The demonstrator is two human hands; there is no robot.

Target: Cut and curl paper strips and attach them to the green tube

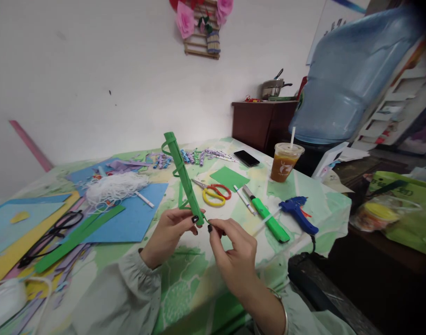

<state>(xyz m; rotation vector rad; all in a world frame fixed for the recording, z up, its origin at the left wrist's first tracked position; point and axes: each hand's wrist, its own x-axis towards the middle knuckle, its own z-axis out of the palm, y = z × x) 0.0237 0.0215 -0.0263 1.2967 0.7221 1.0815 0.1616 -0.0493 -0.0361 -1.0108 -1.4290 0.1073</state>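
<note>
A rolled green paper tube (183, 174) with thin paper strips looping off its side stands tilted above the table. Around its lower end my left hand (171, 231) is closed, thumb and fingers gripping it. My right hand (234, 253) pinches the thin end of a green paper strip (206, 220) beside the tube's bottom. Just beyond the hands lie scissors (215, 194) with red and yellow handles. A green paper sheet (229, 177) rests farther back.
On the right are a green utility knife (271, 221), a white pen (244, 201), a blue glue gun (299, 214), a drink cup (285, 163) and a phone (247, 158). Leftward lie white string (113, 188), blue paper (138, 221), green strips (80, 239) and glasses (52, 235).
</note>
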